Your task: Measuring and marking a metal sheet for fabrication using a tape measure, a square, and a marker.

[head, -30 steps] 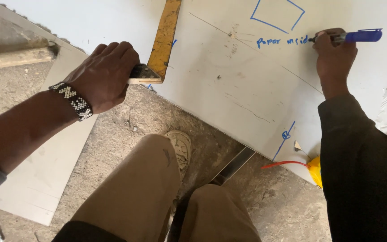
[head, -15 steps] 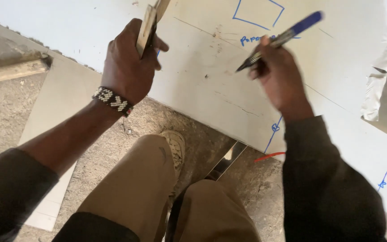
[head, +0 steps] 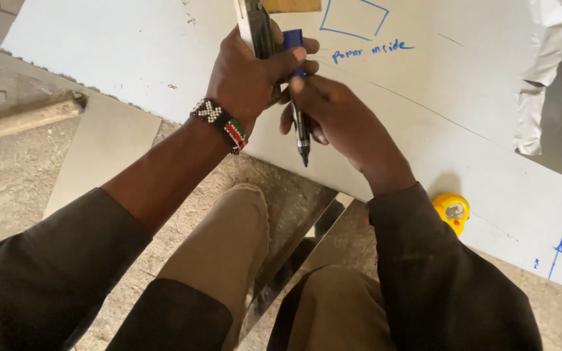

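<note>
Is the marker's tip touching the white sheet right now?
No, the blue marker is held between both hands above the white sheet, its tip pointing down in the air.

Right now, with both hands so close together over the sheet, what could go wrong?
The left hand grips both the square and the marker cap, so either might slip. The marker's bare tip points down over the white sheet and could leave a stray mark. The yellow tape measure beside the right hand's sleeve could get knocked.

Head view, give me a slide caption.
Left hand gripping a ruler, right hand holding a blue marker over the white sheet.
</note>
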